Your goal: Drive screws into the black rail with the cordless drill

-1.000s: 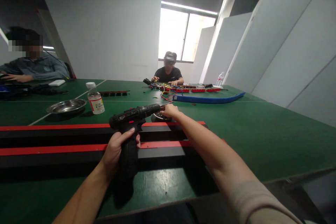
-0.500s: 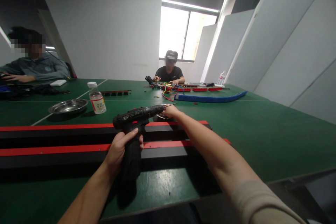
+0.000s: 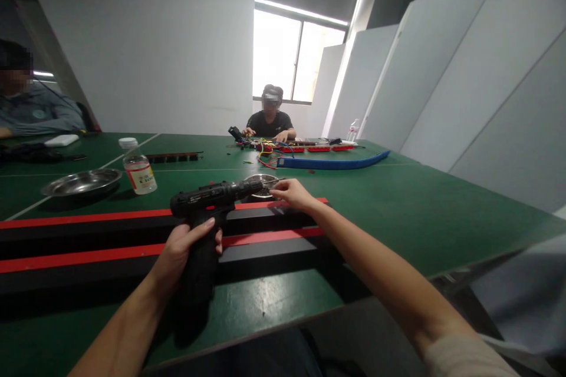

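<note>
My left hand [image 3: 188, 247] wraps the grip of the drill [image 3: 212, 196]; its barrel points frame-right at my right hand [image 3: 292, 193], fingers narrowed by the bit tip, contact unclear.

Workshop: green worktables [image 3: 442, 212], wiring [image 3: 269, 150], partition panels [image 3: 464, 88], co-workers.

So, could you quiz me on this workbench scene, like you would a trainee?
1. What does the left hand grip? A) a black drill B) a water bottle C) a metal dish
2. True or false: the right hand is at the black drill's bit end.
3. What colour is the long curved strip lying farther back on the table?
Key: 1 A; 2 true; 3 blue.
</note>
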A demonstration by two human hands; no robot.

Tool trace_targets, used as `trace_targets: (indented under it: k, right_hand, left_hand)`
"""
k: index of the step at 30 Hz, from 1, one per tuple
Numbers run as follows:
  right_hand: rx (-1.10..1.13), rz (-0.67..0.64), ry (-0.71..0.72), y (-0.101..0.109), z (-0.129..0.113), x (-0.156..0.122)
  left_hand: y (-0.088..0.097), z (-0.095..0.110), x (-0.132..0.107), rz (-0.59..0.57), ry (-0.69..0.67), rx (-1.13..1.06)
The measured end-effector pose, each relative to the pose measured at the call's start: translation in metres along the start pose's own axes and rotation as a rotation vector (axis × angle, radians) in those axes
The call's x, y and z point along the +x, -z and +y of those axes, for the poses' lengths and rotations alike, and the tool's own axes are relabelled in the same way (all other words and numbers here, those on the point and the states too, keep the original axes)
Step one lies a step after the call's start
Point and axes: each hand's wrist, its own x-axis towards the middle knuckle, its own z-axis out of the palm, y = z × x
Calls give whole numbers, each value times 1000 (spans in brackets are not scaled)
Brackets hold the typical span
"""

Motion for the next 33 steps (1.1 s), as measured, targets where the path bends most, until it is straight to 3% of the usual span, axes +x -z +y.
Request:
trace_targets:
  k: [5, 9, 15, 21, 26, 33]
  right_hand:
    - [180, 18, -40, 18, -1, -79]
    - [246, 133, -55, 25, 8, -114]
    - [386, 255, 9, 22, 20, -118]
    - [430, 229, 9, 20, 20, -117]
    - [414, 163, 14, 21, 17, -119]
    - [443, 143, -23, 19, 19, -117]
  left_hand:
    - [2, 2, -3, -61, 65, 96]
    - [0, 4, -6, -125, 89, 173]
    - [5, -2, 2, -181, -23, 323]
    - [19, -10, 15, -155, 29, 345]
    - [10, -10, 9, -79, 30, 246]
    - [4, -10, 2, -83, -11, 228]
